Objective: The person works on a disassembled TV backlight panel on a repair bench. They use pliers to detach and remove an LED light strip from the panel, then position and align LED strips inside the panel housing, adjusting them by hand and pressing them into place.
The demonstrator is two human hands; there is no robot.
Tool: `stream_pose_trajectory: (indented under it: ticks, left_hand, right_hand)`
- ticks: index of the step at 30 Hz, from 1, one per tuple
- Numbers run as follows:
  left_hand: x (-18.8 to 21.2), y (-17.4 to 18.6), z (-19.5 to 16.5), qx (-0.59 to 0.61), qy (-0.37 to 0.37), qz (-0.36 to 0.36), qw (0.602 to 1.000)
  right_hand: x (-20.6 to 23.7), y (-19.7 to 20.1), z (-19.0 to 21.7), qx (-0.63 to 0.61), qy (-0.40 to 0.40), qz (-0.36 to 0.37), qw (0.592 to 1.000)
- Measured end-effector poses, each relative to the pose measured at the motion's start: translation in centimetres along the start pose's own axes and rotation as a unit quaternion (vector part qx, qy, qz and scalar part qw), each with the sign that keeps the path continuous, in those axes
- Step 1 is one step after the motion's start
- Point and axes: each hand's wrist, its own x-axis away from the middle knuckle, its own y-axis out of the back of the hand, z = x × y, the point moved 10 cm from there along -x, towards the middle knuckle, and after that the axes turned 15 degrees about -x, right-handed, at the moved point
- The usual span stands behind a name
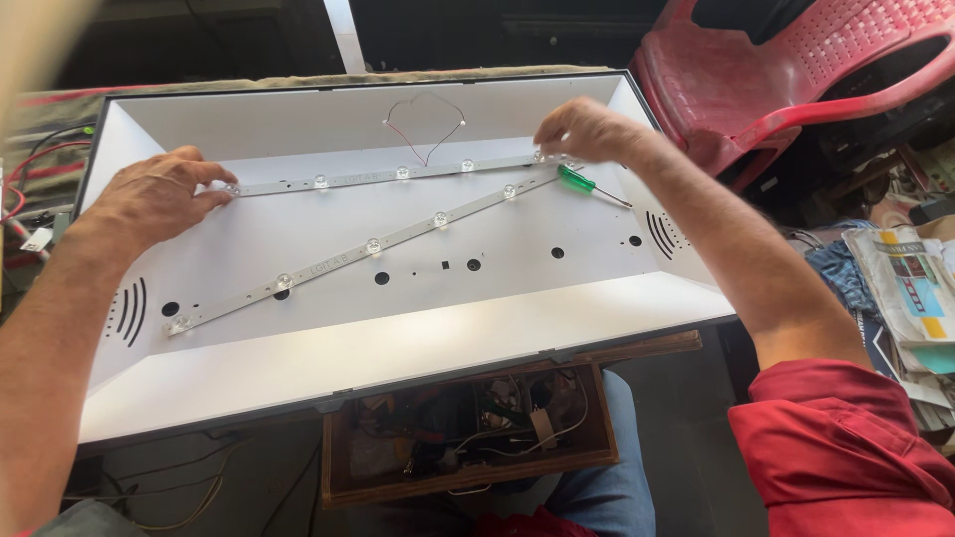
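A white screen back panel point(398, 348) lies flat before me. Two thin light strips with clear lenses rest in it. My left hand point(154, 199) pinches the left end of the upper strip point(398, 174). My right hand point(587, 131) presses on that strip's right end, where the lower strip point(373, 246) also meets it. The lower strip runs slantwise down to the panel's left side. A green-handled screwdriver point(582, 183) lies on the panel just below my right hand. Thin wires point(426, 124) loop above the upper strip.
An open wooden drawer point(468, 428) of wires and small parts sits under the panel's near edge. A red plastic chair point(786, 70) stands at the back right. Newspapers and clutter point(910, 288) lie at the right. Cables point(30, 169) trail at the left.
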Motion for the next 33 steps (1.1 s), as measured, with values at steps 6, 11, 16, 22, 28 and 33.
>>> stream_pose_trajectory:
  ticks: [6, 11, 16, 22, 28, 33]
  left_hand:
    - [0.0, -0.8, 0.1, -0.003, 0.001, -0.031, 1.0]
    - [0.0, -0.7, 0.7, -0.057, 0.0, -0.043, 0.997]
    - [0.5, -0.3, 1.9, -0.08, 0.015, -0.046, 0.996]
    - [0.9, -0.7, 2.3, -0.078, 0.036, -0.026, 0.996]
    - [0.6, -1.4, 3.5, 0.024, 0.059, -0.008, 0.998]
    - [0.3, -1.1, 3.7, 0.051, 0.052, -0.014, 0.997]
  right_hand:
    - [3.0, 5.0, -4.0, 0.178, -0.109, -0.056, 0.976]
    - [4.6, 4.3, -5.5, 0.155, -0.14, -0.043, 0.977]
    - [4.4, 3.4, -4.9, 0.146, -0.089, -0.046, 0.984]
    - [4.5, 3.9, -5.6, 0.121, -0.122, -0.071, 0.983]
    - [4.9, 4.6, -6.2, 0.106, -0.138, -0.084, 0.981]
    - [4.5, 4.0, -6.5, 0.11, -0.127, -0.07, 0.983]
